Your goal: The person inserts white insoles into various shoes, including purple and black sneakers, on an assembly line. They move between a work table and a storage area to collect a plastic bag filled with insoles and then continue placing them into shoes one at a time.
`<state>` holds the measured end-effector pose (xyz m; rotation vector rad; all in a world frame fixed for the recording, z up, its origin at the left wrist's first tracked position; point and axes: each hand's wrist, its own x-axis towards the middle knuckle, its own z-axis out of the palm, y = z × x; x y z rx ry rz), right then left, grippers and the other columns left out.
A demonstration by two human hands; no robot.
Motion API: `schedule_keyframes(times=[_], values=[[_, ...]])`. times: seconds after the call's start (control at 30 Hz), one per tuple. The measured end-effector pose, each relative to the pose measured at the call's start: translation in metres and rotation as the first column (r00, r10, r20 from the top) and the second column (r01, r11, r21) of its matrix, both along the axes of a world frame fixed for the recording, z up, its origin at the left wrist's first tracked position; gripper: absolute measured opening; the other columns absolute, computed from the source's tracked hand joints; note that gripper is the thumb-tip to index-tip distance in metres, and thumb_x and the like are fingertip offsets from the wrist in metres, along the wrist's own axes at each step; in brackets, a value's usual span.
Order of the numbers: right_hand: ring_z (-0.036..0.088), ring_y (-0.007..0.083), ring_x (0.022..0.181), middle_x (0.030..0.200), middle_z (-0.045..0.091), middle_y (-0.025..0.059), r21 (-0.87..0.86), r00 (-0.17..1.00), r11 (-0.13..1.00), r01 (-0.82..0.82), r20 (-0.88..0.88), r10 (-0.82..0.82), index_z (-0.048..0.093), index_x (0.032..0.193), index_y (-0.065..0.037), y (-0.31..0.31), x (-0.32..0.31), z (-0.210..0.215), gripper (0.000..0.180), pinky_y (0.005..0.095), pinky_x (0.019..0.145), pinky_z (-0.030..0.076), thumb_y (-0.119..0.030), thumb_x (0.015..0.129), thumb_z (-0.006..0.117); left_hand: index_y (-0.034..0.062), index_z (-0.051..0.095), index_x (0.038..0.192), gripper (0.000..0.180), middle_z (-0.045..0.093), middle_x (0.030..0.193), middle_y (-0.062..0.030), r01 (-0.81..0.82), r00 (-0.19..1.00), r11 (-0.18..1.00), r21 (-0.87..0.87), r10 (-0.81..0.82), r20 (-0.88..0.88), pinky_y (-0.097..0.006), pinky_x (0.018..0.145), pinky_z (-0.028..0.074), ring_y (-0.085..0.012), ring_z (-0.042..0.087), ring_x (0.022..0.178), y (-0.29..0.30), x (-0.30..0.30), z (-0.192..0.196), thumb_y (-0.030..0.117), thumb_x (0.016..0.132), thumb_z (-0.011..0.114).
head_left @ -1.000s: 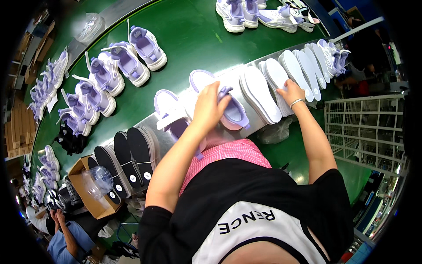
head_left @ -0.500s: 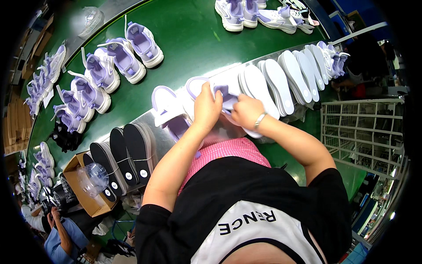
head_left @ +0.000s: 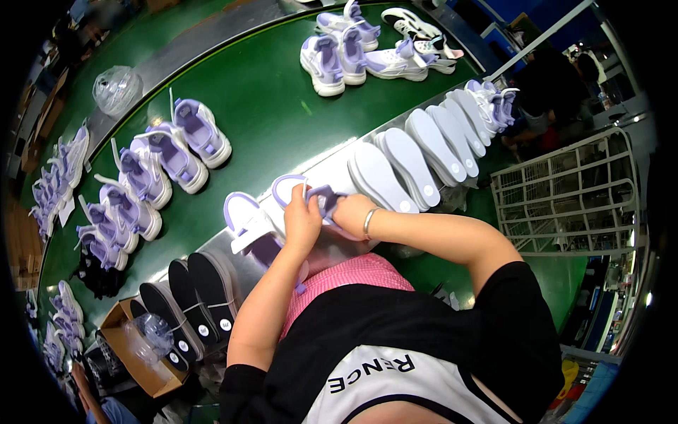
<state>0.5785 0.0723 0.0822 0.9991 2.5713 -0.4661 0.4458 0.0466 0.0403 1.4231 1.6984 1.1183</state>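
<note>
Left hand [head_left: 302, 219] and right hand [head_left: 351, 210] together, each grip clamped on lavender shoe [head_left: 318, 201] at near edge of green bench [head_left: 275, 113], white soles [head_left: 417, 152] just right of grip, black soles [head_left: 191, 297] lower left

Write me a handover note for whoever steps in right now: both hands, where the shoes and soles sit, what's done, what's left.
Left hand: fingers gripping the lavender-and-white shoe at the near edge of the green belt.
Right hand: also on that shoe, from its right side; bracelet on the wrist.
Beside it on the left: a second similar shoe, untouched.
Right of the hands: a row of white soles, leaning on one another.
Left: black soles in a row, a cardboard box beyond.
Done: laced pairs lie across the belt.
Left: the held shoe remains in hand; what is being done to it is hidden.
</note>
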Motion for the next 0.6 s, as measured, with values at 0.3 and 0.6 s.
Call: schedule_keyframes(times=[0.3,0.6], values=[[0.06,0.0272,0.083,0.086,0.061,0.0178,-0.139,0.972,0.99,0.02,0.237,0.013,0.064,0.08,-0.003,0.013,-0.017,-0.02,0.023,0.0343,0.072,0.047,-0.022,0.074,0.052,0.0025,0.046,0.097,0.02,0.055,0.066,-0.0219,-0.032,0.997,0.998,-0.048,0.035,0.075,-0.041,0.054,0.041,-0.0378,0.055,0.061,-0.001,-0.003,-0.005,0.008,0.078,0.052],[0.06,0.0241,0.086,0.092,0.062,0.0115,-0.093,0.96,0.996,0.006,0.28,0.02,0.061,0.094,-0.005,0.015,-0.017,-0.004,0.027,0.0325,0.074,0.047,-0.019,0.073,0.052,-0.0015,0.044,0.102,0.025,0.056,0.08,-0.0277,0.003,1.0,1.0,0.003,-0.003,-0.011,-0.044,0.063,0.043,-0.0437,0.054,0.075,0.002,0.004,-0.009,0.008,0.079,0.049]])
